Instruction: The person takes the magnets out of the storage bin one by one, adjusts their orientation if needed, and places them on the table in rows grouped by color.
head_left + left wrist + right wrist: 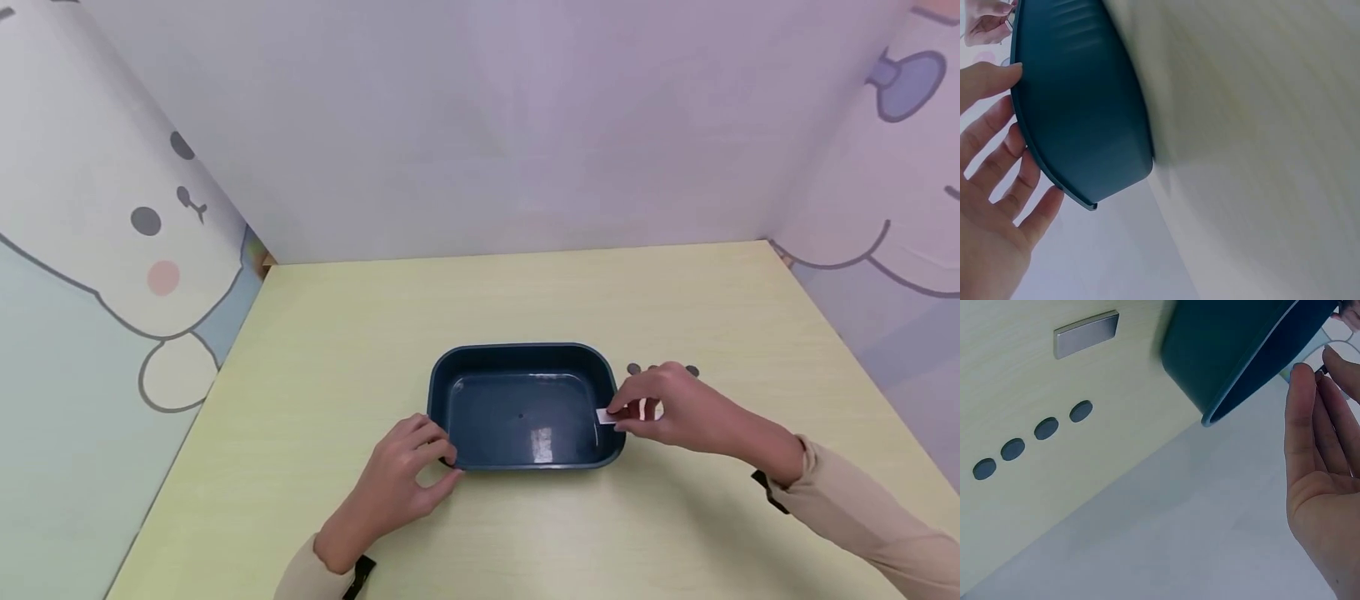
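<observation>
A dark blue rectangular plastic tub (525, 464) stands on the table. My left hand (408, 471) holds its near left corner, with thumb and fingers at the rim; in the left wrist view the fingers (1007, 153) are spread along the tub's edge. My right hand (667, 408) reaches over the right rim and pinches a small, flat, whitish rectangular piece (604, 416) above the tub's inside. Only a dark bit of that piece shows between the fingertips in the right wrist view. No loose object is visible on the tub's floor.
Right of the tub, a silver rectangular block (1087, 334) lies on the table, near a row of several dark round discs (1046, 428). My right hand partly hides them in the head view. A pale wall (487, 133) stands behind the table (352, 333), with cartoon-printed panels at both sides.
</observation>
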A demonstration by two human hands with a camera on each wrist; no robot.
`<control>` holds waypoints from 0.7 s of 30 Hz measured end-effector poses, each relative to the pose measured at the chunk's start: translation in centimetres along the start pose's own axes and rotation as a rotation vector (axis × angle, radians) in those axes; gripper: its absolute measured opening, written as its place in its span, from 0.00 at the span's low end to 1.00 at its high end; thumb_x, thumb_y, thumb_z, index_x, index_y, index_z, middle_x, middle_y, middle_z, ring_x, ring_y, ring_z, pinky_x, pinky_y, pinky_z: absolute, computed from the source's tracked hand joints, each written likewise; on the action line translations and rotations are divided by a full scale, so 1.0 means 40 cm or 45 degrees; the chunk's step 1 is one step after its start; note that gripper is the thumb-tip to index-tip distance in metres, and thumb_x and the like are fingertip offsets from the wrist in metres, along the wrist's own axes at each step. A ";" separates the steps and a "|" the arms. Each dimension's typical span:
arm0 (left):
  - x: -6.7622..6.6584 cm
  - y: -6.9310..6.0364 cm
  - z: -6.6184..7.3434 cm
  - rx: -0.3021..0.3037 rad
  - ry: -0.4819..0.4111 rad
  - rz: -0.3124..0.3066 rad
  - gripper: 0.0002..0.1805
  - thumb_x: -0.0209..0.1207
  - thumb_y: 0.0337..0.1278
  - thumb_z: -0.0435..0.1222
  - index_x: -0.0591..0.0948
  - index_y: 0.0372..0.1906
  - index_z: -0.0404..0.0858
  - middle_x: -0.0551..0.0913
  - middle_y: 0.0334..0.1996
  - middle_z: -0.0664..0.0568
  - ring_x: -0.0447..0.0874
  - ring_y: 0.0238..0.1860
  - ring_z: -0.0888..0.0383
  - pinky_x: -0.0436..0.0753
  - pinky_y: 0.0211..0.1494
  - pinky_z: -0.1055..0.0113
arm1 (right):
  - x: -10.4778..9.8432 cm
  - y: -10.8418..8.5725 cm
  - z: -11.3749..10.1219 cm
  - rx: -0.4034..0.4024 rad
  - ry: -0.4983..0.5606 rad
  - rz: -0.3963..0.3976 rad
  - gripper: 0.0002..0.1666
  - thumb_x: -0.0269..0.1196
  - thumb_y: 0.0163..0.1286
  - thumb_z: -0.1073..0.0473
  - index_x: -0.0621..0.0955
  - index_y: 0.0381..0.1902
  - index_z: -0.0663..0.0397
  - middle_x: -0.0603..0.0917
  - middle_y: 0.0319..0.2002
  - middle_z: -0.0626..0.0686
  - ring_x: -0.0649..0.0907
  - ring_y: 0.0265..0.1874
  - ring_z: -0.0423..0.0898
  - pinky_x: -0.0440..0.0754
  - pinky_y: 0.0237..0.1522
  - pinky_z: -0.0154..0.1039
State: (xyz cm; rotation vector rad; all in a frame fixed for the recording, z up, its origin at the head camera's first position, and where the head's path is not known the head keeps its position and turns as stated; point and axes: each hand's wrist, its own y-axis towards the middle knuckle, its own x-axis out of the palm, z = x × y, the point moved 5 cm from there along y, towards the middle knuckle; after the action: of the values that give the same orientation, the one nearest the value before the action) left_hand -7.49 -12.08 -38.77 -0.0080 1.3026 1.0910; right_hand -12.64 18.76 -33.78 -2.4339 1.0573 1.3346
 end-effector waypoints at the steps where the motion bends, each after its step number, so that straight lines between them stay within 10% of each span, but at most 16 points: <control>1: 0.000 0.000 0.000 0.000 -0.001 0.003 0.11 0.71 0.35 0.36 0.79 0.25 0.47 0.77 0.30 0.60 0.73 0.37 0.60 0.74 0.44 0.63 | -0.003 -0.005 0.003 0.008 -0.002 0.008 0.10 0.70 0.54 0.66 0.86 0.35 0.48 0.84 0.30 0.41 0.78 0.25 0.31 0.78 0.25 0.29; 21: 0.000 0.002 0.002 -0.013 -0.014 0.005 0.12 0.72 0.34 0.35 0.78 0.24 0.47 0.77 0.29 0.60 0.73 0.37 0.59 0.74 0.44 0.63 | -0.033 -0.113 0.094 0.192 -0.097 0.060 0.15 0.72 0.48 0.69 0.86 0.34 0.49 0.85 0.31 0.40 0.78 0.26 0.31 0.79 0.25 0.30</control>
State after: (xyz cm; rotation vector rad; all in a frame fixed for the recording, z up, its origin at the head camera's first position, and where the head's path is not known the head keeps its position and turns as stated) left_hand -7.49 -11.98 -38.70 -0.0072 1.2876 1.0998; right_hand -12.66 24.46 -35.74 -2.2460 1.1578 1.2997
